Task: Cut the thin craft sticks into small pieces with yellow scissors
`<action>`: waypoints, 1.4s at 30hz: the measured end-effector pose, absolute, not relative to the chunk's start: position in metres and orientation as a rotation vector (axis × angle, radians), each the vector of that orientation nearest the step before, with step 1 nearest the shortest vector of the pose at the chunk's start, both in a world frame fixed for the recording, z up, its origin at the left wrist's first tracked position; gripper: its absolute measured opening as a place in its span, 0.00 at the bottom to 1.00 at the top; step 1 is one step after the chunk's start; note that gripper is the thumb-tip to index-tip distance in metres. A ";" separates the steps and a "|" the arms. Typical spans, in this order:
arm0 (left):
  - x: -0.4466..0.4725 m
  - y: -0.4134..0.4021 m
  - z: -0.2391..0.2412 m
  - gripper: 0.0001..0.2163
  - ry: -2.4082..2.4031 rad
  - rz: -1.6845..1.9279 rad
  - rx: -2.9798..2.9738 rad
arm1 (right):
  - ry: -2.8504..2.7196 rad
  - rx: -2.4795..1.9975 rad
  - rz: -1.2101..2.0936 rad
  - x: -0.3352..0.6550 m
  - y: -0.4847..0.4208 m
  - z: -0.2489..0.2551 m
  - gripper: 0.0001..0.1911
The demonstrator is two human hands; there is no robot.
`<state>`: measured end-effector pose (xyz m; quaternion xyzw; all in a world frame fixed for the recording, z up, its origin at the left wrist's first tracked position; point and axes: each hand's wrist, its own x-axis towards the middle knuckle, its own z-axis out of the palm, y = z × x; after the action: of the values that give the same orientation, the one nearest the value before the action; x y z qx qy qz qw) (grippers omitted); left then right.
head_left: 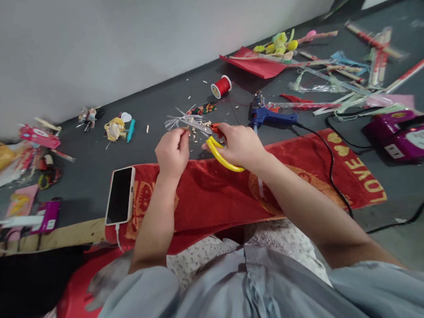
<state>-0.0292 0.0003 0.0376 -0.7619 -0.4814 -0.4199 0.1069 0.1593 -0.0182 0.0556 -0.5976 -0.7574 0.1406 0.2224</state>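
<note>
My right hand (242,145) is closed around the yellow handles of a pair of scissors (219,159), whose metal blades point left and look parted. My left hand (174,151) pinches something small by the blades; the fingers hide most of it, and I cannot make out its kind. Behind the left fingertips lies a bunch of thin whitish strips (173,121). Small cream-coloured bits (195,134) are scattered on the grey table under the blades. A dark patterned piece with green and orange (204,109) rests just beyond the scissors.
A red towel (216,198) covers the table's front edge, with a charging phone (120,195) at its left end. Beyond stand a red thread spool (221,86) and a blue glue gun (275,117) with its cord. Purple power strip (406,135) and wrapped sticks (380,62) lie right.
</note>
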 end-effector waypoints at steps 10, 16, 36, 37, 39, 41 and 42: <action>-0.031 0.001 0.039 0.13 -1.466 -1.283 -2.251 | -2.088 -1.529 0.441 0.157 -0.015 0.041 0.26; -0.030 -0.002 0.049 0.15 -1.577 -1.412 -2.421 | -2.073 -1.453 0.450 0.160 -0.015 0.041 0.27; -0.029 -0.002 0.048 0.14 -1.608 -1.285 -2.420 | -2.131 -1.635 0.469 0.157 -0.015 0.048 0.26; -0.029 -0.003 0.048 0.14 -1.602 -1.284 -2.416 | -2.134 -1.640 0.463 0.156 -0.016 0.048 0.26; -0.028 -0.004 0.048 0.14 -1.581 -1.276 -2.400 | -2.139 -1.642 0.447 0.156 -0.017 0.049 0.26; -0.027 -0.004 0.047 0.14 -1.541 -1.257 -2.368 | -2.149 -1.640 0.443 0.156 -0.017 0.049 0.27; -0.027 -0.004 0.046 0.14 -1.519 -1.248 -2.347 | -2.156 -1.639 0.449 0.157 -0.017 0.049 0.27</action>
<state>-0.0274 -0.0037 0.0465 -0.7660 -0.4958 -0.4073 0.0402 0.1566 -0.0166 0.0489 -0.5853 -0.7701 0.1602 0.1968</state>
